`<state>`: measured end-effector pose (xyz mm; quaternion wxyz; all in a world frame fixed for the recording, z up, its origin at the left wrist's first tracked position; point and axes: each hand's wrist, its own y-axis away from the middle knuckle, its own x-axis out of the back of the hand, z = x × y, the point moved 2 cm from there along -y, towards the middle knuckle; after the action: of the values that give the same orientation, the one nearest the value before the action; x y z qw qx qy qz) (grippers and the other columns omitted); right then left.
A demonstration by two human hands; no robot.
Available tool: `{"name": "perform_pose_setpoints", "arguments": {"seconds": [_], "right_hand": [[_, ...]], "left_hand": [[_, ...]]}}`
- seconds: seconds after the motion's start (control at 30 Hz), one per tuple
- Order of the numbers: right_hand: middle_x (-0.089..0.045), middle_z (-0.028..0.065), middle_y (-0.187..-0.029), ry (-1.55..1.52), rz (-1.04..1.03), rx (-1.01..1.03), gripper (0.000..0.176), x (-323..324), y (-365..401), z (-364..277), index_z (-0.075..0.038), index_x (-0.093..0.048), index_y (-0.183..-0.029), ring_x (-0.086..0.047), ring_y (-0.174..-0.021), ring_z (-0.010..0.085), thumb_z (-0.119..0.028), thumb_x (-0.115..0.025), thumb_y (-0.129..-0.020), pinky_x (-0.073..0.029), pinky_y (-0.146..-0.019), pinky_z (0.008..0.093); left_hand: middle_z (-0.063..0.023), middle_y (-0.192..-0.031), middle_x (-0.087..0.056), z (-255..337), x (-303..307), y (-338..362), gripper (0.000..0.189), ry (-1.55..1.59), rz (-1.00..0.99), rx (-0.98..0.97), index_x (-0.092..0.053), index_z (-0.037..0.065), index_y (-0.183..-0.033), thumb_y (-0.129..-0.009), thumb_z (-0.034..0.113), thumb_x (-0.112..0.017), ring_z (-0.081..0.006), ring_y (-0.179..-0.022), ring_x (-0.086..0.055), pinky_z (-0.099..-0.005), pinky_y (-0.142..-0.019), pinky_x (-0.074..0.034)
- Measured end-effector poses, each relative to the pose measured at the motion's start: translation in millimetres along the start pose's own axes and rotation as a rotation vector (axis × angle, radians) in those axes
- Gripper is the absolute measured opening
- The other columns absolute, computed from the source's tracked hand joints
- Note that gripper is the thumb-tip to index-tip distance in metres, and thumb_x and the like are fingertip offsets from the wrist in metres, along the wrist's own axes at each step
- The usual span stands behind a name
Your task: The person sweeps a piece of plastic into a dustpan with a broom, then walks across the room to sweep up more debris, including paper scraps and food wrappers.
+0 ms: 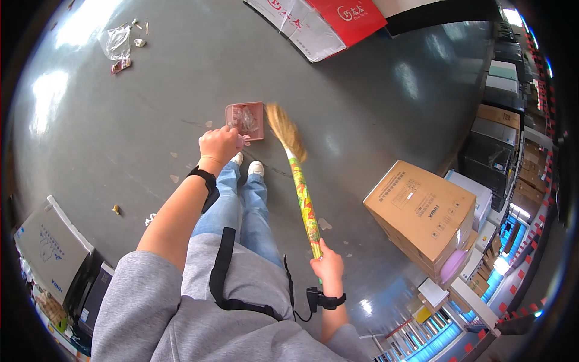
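My left hand (pixel 218 145) is wrapped round the handle of a pink dustpan (pixel 256 129), which is low over the grey floor in front of my feet. Crumpled clear plastic (pixel 246 119) lies in the pan. In my right hand (pixel 329 264) is the green and yellow patterned handle of a broom (pixel 305 202). The broom's straw bristles (pixel 283 130) point away from me, just right of the dustpan and apart from it. Whether pan or bristles touch the floor I cannot tell.
Plastic litter (pixel 117 44) and a wrapper (pixel 120 66) lie at the upper left. A small yellowish scrap (pixel 116 209) is on the left. Red and white box (pixel 329 27) stands ahead, cardboard boxes (pixel 416 211) at right, a grey-white box (pixel 51 247) at left.
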<state>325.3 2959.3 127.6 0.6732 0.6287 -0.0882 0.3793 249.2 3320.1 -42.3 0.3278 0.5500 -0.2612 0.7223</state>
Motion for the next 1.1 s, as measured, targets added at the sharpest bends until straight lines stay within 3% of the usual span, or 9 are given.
{"name": "perform_pose_setpoints", "arguments": {"seconds": [0.17, 0.43, 0.63, 0.7, 0.8, 0.9, 1.0, 1.1], "right_hand": [[-0.067, 0.0162, -0.081, 0.123, -0.018, -0.045, 0.072, -13, -22, -35, -0.013, -0.044, -0.137, -0.067, -0.079, 0.0326, -0.016, -0.065, -0.068, -0.054, -0.070, 0.0428], [-0.068, 0.0120, -0.095, 0.184, -0.140, 0.075, 0.068, -39, -54, -59, -0.019, -0.047, -0.136, -0.066, -0.091, 0.0304, -0.014, -0.062, -0.069, -0.054, -0.077, 0.0426], [-0.068, 0.0118, -0.096, 0.010, -0.031, 0.062, 0.067, -21, -16, -14, -0.028, -0.050, -0.133, -0.066, -0.091, 0.0320, -0.017, -0.062, -0.068, -0.053, -0.078, 0.0429], [-0.068, 0.0124, -0.096, -0.080, 0.003, 0.027, 0.068, -13, -2, 8, -0.027, -0.053, -0.131, -0.065, -0.090, 0.0324, -0.019, -0.066, -0.065, -0.053, -0.079, 0.0410], [-0.068, 0.0136, -0.096, -0.225, 0.023, -0.019, 0.068, -6, 7, 36, -0.023, -0.055, -0.130, -0.065, -0.091, 0.0318, -0.020, -0.069, -0.063, -0.052, -0.080, 0.0388], [-0.067, 0.0113, -0.073, -0.376, 0.113, -0.024, 0.067, -16, -4, 53, -0.016, -0.056, -0.130, -0.067, -0.061, 0.0186, -0.013, -0.068, -0.064, -0.052, -0.062, 0.0315], [-0.064, 0.0075, -0.064, -0.528, 0.076, -0.119, 0.063, -4, -13, 36, -0.014, -0.057, -0.128, -0.062, -0.050, 0.0130, -0.009, -0.066, -0.065, -0.051, -0.055, 0.0285], [-0.064, 0.0071, -0.065, -0.590, 0.112, -0.088, 0.060, -11, -39, 21, -0.014, -0.059, -0.125, -0.063, -0.052, 0.0140, -0.008, -0.065, -0.066, -0.051, -0.055, 0.0292]], "left_hand": [[0.0013, -0.062, -0.057, 1, -3, -1, 0.023, -0.005, -0.001, -0.027, -0.057, 0.017, -0.061, -0.073, 0.033, -0.066, -0.0182, -0.060, -0.063, -0.0338, -0.055, -0.049], [0.0006, -0.065, -0.059, 1, -2, -4, 0.026, -0.038, -0.071, 0.009, -0.059, 0.016, -0.063, -0.076, 0.038, -0.064, -0.0195, -0.061, -0.064, -0.0343, -0.058, -0.050], [-0.0047, -0.076, -0.063, -20, 6, -2, 0.028, -0.003, -0.242, 0.040, -0.064, 0.013, -0.072, -0.075, 0.040, -0.066, -0.0263, -0.068, -0.065, -0.0380, -0.060, -0.052], [-0.0049, -0.077, -0.064, -34, 10, 1, 0.029, -0.022, -0.326, 0.050, -0.065, 0.013, -0.074, -0.075, 0.041, -0.066, -0.0265, -0.070, -0.066, -0.0382, -0.060, -0.053], [-0.0057, -0.077, -0.065, -54, 30, 6, 0.029, -0.023, -0.299, 0.052, -0.066, 0.013, -0.073, -0.074, 0.041, -0.065, -0.0267, -0.071, -0.066, -0.0382, -0.061, -0.053], [-0.0060, -0.076, -0.065, -75, 43, 7, 0.028, -0.047, -0.298, 0.056, -0.066, 0.013, -0.073, -0.074, 0.041, -0.065, -0.0267, -0.070, -0.066, -0.0382, -0.060, -0.053], [-0.0060, -0.075, -0.065, -88, 43, 9, 0.029, -0.070, -0.304, 0.058, -0.066, 0.012, -0.072, -0.074, 0.041, -0.065, -0.0266, -0.068, -0.066, -0.0387, -0.059, -0.052], [-0.0059, -0.074, -0.064, -98, 36, 11, 0.029, -0.083, -0.276, 0.069, -0.066, 0.012, -0.071, -0.074, 0.041, -0.066, -0.0264, -0.068, -0.065, -0.0388, -0.059, -0.052]]}}
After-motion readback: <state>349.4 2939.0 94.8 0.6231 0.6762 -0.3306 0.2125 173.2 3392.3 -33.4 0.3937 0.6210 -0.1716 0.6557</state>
